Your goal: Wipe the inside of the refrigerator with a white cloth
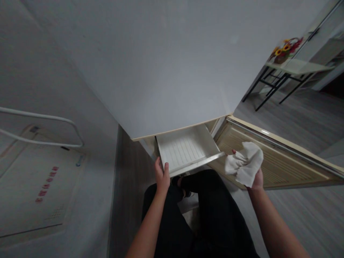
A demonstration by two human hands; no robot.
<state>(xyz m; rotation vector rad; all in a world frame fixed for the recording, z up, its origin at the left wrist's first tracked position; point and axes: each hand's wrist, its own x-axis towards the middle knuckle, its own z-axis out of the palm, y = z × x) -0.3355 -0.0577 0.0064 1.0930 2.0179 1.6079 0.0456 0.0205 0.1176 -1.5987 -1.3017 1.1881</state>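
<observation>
A white freezer drawer (185,149) with a ribbed bottom is pulled part of the way out under the upper door of a fridge. My left hand (162,177) grips its left front corner, thumb at the front edge and fingers along the outer side. Nothing is visible inside the drawer. To the right of it, my right hand (258,179) holds a crumpled white cloth (245,162), which covers most of the fingers. Behind that hand, the lower fridge door (276,157) stands swung out to the right, its ribbed inner panel showing.
The closed upper fridge door (172,68) fills the view above the drawer. A wall with a white metal rail (53,117) and a panel with red lettering (47,184) runs along the left. At the far right, a table (298,67) bears a flower basket (283,52). My legs are below the drawer.
</observation>
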